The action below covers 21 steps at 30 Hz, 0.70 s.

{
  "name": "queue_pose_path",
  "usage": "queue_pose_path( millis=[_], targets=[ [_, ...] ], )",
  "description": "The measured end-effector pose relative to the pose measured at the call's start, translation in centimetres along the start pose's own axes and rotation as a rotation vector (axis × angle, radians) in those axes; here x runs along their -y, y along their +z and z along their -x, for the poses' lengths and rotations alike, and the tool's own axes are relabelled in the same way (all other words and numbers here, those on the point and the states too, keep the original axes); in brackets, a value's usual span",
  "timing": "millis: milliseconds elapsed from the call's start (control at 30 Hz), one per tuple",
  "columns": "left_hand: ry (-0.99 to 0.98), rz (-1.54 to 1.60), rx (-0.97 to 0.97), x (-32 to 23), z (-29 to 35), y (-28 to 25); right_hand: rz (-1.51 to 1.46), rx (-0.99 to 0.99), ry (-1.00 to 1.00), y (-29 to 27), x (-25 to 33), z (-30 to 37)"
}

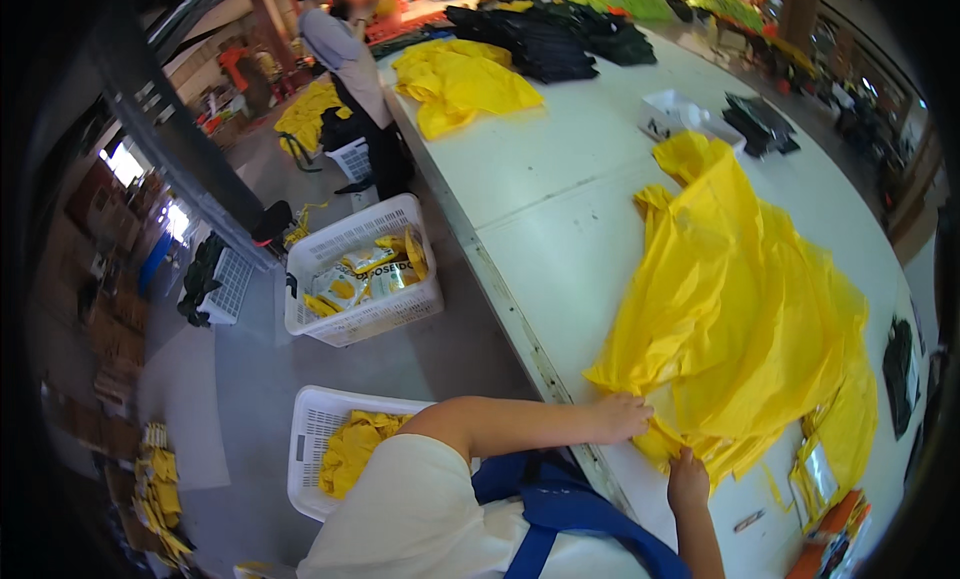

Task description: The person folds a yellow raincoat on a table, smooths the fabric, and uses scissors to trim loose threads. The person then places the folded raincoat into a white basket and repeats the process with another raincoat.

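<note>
Fabric [745, 309], yel., on tbl [550, 249] beyond L hand [624, 417] & R hand [687, 482], edge in both grips

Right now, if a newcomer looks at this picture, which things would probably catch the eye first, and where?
Probably the large yellow material on the right part of the white table, its near edge held by the left hand and right hand. Next, perhaps, the white basket of packages on the floor left of the table, and the dark pile toward the table's far end.

Left arm [530, 422] bent; left fingers [641, 412], right fingers [686, 459] curled.
</note>
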<state>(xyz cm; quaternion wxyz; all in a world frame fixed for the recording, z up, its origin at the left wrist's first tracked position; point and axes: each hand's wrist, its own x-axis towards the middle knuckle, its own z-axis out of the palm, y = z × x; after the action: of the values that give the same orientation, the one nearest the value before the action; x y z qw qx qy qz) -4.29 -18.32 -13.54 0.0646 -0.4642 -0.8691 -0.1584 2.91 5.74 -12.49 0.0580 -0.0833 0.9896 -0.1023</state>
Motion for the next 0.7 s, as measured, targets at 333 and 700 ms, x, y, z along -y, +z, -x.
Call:
queue_pose_path(
  millis=[333,700],
  targets=[
    [-0.285,0.144,0.513,2.8,-0.4,-1.4,0.111,-0.195,-0.114,0.9,-1.5,-0.7],
    [-0.218,0.399,0.127,-7.3,-5.1,8.6,-0.528,-0.143,0.204,3.3,-4.4,-0.6]
  ],
)
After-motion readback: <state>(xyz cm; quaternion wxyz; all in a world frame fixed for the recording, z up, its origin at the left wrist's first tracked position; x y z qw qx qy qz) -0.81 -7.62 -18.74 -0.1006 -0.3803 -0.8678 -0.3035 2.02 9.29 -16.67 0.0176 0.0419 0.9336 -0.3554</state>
